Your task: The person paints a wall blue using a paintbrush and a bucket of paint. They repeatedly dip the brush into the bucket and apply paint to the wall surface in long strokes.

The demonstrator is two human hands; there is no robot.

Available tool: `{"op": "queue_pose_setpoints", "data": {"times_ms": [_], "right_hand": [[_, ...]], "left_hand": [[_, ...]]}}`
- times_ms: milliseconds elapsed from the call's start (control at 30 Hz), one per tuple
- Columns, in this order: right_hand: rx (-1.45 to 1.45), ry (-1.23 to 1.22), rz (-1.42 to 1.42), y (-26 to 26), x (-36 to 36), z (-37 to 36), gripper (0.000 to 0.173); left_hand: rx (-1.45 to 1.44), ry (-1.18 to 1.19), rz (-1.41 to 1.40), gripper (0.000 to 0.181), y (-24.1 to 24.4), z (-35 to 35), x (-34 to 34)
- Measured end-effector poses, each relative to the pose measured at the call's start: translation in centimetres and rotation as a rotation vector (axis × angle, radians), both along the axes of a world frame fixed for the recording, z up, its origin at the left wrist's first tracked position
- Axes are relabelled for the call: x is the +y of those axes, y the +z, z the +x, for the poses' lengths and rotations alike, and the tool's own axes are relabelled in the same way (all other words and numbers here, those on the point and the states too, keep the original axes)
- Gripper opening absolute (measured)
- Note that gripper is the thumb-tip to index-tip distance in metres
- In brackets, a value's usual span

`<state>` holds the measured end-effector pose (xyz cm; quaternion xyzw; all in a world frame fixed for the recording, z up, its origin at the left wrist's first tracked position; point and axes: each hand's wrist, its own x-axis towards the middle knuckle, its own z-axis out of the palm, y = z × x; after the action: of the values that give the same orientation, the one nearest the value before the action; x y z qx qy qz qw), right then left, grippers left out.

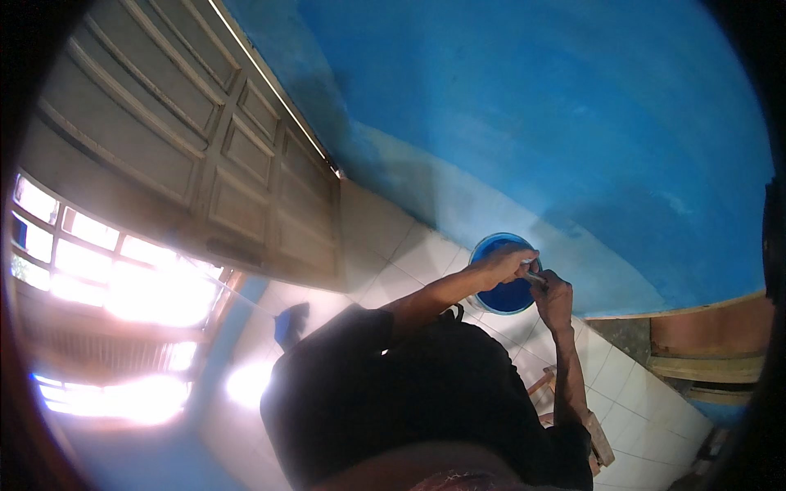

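A round bucket of blue paint is below my hands, beside the blue-painted wall. My left hand reaches over the bucket's opening, its fingers closed on a pale, slim handle. Gripping the same handle at the bucket's right rim is my right hand. The two hands are close together. Whatever is at the handle's working end is hidden or too small to make out. Deep blue covers the wall's upper part, and a paler blue band runs along its bottom.
White floor tiles surround the bucket. A panelled door stands on the left, near a bright window. Behind my right arm is a small wooden stool or frame. A blue object lies to my left. An opening with a wooden sill lies right.
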<state>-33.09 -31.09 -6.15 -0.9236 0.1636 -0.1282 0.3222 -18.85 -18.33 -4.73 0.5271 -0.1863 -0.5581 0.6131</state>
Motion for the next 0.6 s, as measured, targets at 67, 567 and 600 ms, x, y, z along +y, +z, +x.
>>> {"op": "queue_pose_setpoints", "data": {"times_ms": [67,567,600], "right_hand": [[0.022,0.045,0.101,-0.6,0.1,-0.3,0.017],[-0.217,-0.102,-0.263,-3.4,0.4,-1.3,0.013],[-0.184,-0.109,-0.306,-3.6,0.2,-1.3,0.014]], "left_hand": [[-0.005,-0.01,0.015,0.035,-0.3,0.1,-0.2],[0.152,-0.062,0.005,0.036,-0.5,0.4,-0.3],[0.146,-0.063,0.005,0.035,-0.7,0.6,-0.3]]}}
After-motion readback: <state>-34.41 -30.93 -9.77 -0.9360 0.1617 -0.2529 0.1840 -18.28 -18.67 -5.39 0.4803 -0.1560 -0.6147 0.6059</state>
